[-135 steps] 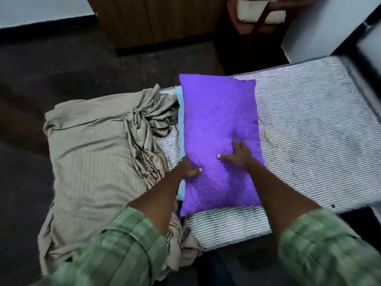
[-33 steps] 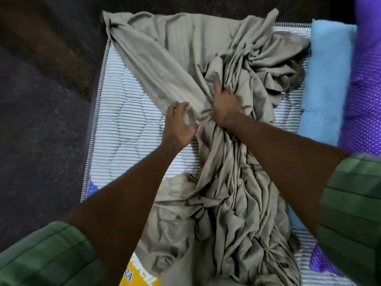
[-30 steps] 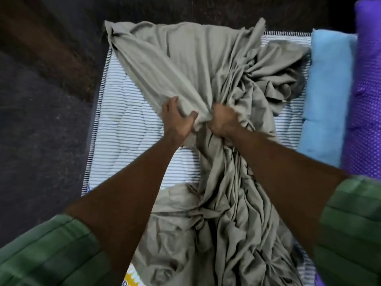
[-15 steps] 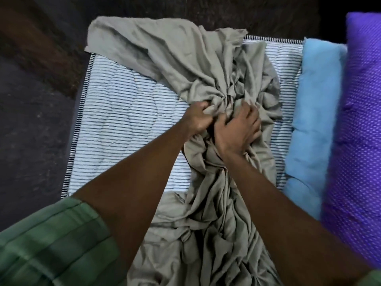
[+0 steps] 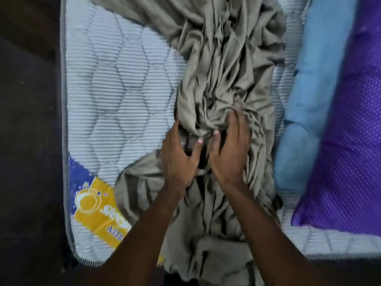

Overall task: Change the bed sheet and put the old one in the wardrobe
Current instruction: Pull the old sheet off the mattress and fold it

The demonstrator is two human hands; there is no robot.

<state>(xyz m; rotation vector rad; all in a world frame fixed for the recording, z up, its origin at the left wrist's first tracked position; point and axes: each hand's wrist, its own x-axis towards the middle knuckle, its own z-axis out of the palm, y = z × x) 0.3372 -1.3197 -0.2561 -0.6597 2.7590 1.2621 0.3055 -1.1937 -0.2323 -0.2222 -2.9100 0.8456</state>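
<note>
The old khaki bed sheet (image 5: pixel 224 65) lies crumpled in a long heap down the middle of the striped quilted mattress (image 5: pixel 123 89). My left hand (image 5: pixel 179 155) and my right hand (image 5: pixel 228 149) sit side by side on the heap's middle. My left fingers hook round the sheet's left edge, and its thumb pinches the cloth. My right fingers dig into the folds and bunch them against its thumb. The sheet's lower end hangs over the near mattress edge.
A light blue pillow (image 5: pixel 305 100) and a purple dotted pillow (image 5: pixel 348 129) lie along the right side of the mattress. A yellow and blue brand label (image 5: pixel 94 205) shows at the near left corner. Dark floor (image 5: pixel 26 141) runs along the left.
Both hands have pulled the gathered sheet toward me, baring more of the mattress on the left. The view has dropped closer, so the brand label now shows.
</note>
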